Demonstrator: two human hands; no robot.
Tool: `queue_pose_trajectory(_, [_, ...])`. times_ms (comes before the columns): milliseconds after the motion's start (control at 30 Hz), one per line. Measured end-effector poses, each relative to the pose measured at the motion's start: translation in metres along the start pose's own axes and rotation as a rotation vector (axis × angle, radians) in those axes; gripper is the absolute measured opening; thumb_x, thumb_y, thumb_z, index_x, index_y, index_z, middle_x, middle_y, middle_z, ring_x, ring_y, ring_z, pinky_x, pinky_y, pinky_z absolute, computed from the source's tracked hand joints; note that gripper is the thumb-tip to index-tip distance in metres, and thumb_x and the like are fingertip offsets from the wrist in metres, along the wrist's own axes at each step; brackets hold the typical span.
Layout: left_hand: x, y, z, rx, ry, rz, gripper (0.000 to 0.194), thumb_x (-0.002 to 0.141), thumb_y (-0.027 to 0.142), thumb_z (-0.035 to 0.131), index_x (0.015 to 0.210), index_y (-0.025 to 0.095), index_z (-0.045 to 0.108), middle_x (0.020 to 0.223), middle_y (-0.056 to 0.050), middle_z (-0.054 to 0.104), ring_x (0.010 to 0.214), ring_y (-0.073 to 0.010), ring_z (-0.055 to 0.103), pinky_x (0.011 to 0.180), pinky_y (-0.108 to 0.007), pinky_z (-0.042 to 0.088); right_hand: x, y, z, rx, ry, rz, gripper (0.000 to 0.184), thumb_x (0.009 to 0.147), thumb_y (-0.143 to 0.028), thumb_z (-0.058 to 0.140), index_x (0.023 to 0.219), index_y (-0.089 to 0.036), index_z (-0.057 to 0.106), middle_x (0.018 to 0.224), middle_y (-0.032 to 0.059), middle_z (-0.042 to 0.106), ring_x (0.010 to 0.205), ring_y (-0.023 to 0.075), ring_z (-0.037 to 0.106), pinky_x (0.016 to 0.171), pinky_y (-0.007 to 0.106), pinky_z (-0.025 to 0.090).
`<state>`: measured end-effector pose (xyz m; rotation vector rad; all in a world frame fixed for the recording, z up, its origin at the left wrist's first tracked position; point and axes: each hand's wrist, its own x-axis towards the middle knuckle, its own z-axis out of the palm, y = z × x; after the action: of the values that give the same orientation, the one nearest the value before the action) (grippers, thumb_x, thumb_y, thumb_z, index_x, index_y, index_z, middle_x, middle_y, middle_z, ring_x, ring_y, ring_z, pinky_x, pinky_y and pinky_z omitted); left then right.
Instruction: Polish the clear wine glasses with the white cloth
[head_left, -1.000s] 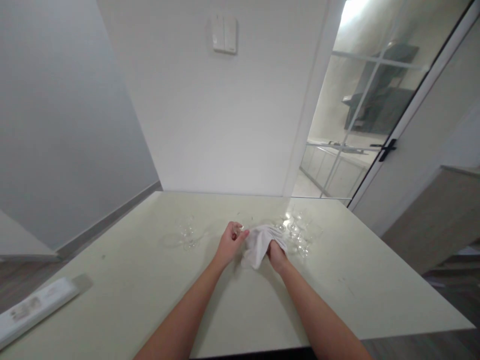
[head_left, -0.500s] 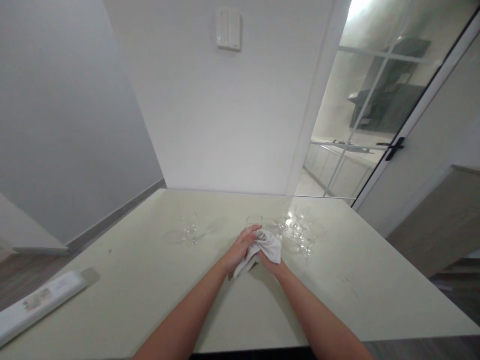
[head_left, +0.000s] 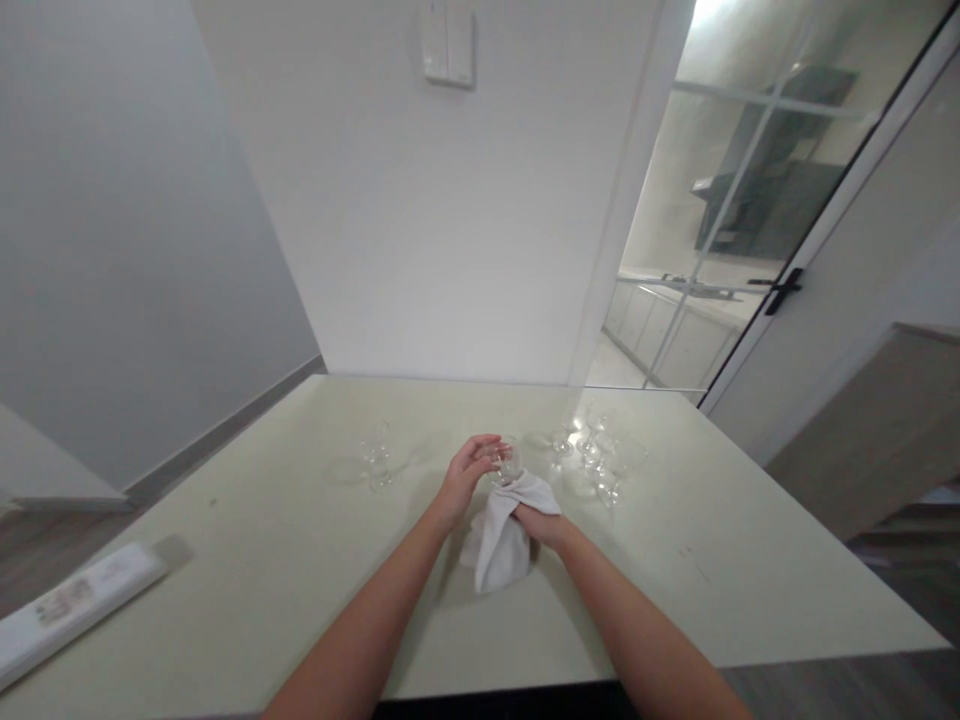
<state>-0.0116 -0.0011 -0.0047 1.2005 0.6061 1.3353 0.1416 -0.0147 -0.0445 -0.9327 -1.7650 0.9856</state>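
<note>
A clear glass (head_left: 507,458) is held over the middle of the table, its bowl toward the far side. Curled fingers of my left hand (head_left: 470,472) grip the glass from its left side. My right hand (head_left: 538,522) is closed inside a white cloth (head_left: 504,548), which wraps the near part of the glass and hangs down in folds. Most of the right fingers are hidden by the cloth. Whatever part of the glass lies inside the cloth cannot be seen.
Several clear glasses (head_left: 596,458) stand clustered to the right on the pale table (head_left: 300,580). More clear glassware (head_left: 379,462) is on the left. A long white box (head_left: 75,605) lies at the left edge. A wall and a glazed door (head_left: 712,230) rise behind.
My left hand has moved off the cloth onto the glass. The cloth now hangs lower and more of the glass shows. The camera view has shifted slightly.
</note>
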Motion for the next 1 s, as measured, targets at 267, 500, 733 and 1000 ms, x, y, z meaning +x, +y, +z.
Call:
queue_pose_trajectory(267, [0.001, -0.001, 0.0, 0.031, -0.027, -0.005, 0.052, 0.074, 0.041, 0.078, 0.117, 0.017, 0.063, 0.107, -0.011, 0.07, 0.094, -0.0219, 0.066, 0.085, -0.035, 0.048, 0.0, -0.002, -0.001, 0.041, -0.056, 0.041, 0.033, 0.088, -0.052, 0.049, 0.101, -0.029, 0.07, 0.112, 0.0031, 0.073, 0.114, 0.0223, 0.062, 0.109, 0.044, 0.044])
queue_pose_trajectory(500, [-0.002, 0.003, 0.006, 0.121, 0.044, -0.01, 0.054, 0.061, 0.033, 0.088, 0.108, 0.018, 0.065, 0.094, -0.003, 0.065, 0.082, -0.0142, 0.061, 0.074, -0.027, 0.048, -0.002, 0.008, -0.003, -0.021, -0.09, -0.043, 0.032, 0.089, -0.05, 0.048, 0.101, -0.033, 0.072, 0.108, 0.0015, 0.075, 0.117, 0.0229, 0.062, 0.118, 0.046, 0.032])
queue_pose_trajectory(733, [-0.001, 0.005, 0.005, 0.074, 0.0, -0.051, 0.052, 0.065, 0.036, 0.086, 0.106, 0.017, 0.061, 0.097, -0.006, 0.07, 0.083, -0.0166, 0.066, 0.08, -0.032, 0.05, -0.001, 0.014, -0.001, -0.001, -0.035, -0.032, 0.031, 0.089, -0.05, 0.05, 0.1, -0.032, 0.072, 0.107, 0.0031, 0.075, 0.115, 0.022, 0.064, 0.108, 0.045, 0.047])
queue_pose_trajectory(1000, [-0.001, 0.003, 0.003, 0.071, -0.025, -0.058, 0.05, 0.068, 0.036, 0.084, 0.109, 0.017, 0.063, 0.105, -0.01, 0.071, 0.09, -0.0202, 0.068, 0.088, -0.038, 0.05, -0.001, 0.011, -0.003, -0.008, -0.02, -0.073, 0.035, 0.087, -0.056, 0.051, 0.092, -0.031, 0.075, 0.105, 0.0046, 0.076, 0.11, 0.0224, 0.066, 0.104, 0.045, 0.05])
